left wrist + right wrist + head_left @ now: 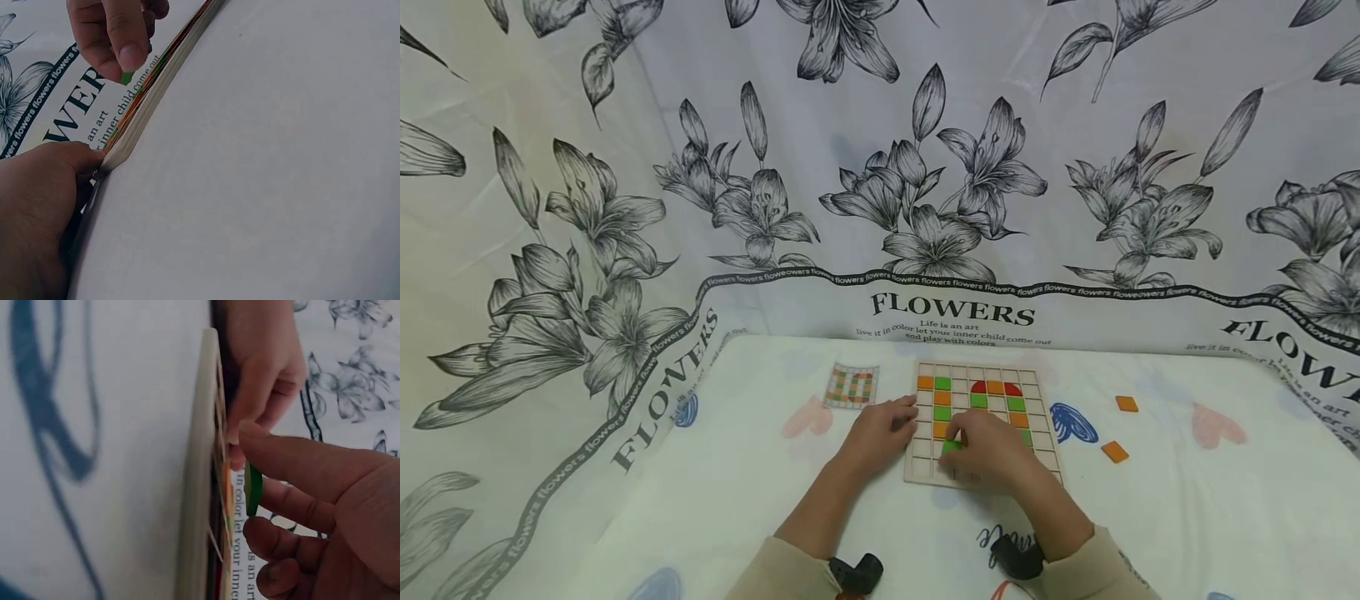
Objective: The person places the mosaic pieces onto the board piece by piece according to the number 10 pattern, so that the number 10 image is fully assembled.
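A wooden grid board (925, 471) lies on the cloth with orange, green and red tiles in some of its cells. My right hand (996, 446) is over the lower part of the board. Its thumb and fingertips pinch a green tile (253, 489), held just above the board's face in the right wrist view. At the board's left edge rests my left hand (880, 433), its fingertips touching the side. The left wrist view shows the left hand (47, 181) against the board's edge (140, 122). My right hand covers some of the lower cells.
Left of the board's top lies a small card (852, 386) printed with a coloured grid pattern. Two loose orange tiles, one farther back (1127, 403) and another tile nearer (1115, 452), lie to the right. A flower-printed curtain (775, 192) hangs behind the table.
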### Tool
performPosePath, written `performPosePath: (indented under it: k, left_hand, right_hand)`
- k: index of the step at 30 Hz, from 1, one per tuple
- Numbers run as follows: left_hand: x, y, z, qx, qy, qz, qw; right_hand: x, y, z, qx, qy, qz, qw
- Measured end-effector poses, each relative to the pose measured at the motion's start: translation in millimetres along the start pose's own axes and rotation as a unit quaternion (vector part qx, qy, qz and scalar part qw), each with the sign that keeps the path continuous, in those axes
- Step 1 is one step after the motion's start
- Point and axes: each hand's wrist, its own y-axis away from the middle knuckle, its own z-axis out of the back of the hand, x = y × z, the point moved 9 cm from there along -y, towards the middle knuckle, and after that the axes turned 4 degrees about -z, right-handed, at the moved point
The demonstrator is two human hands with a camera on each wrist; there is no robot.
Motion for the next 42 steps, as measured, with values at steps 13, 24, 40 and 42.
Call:
performPosePath:
  k: [13,24,40,42]
  left_hand:
    - [-3.2,0.3,1.0,0.009,0.001,0.004,1.0000]
    - [-4.0,-1.2,-1.3,0.009,-0.007,0.005,0.9999]
    - [-2.5,0.5,0.8,0.003,-0.004,0.008,0.9999]
    - [-2.9,-0.1,0.4,0.003,-0.003,0.005,1.0000]
  right_hand:
    - [0.2,1.1,-9.4,-0.004,-0.041,-0.012,0.999]
    - [-42.5,-3.3,32.5,-0.026,-0.049,-0.031,0.998]
    - [-212.3,0.7,100.1,-0.042,-0.036,-0.168,0.984]
    - [-216.3,1.5,97.5,-0.033,-0.027,-0.173,0.984]
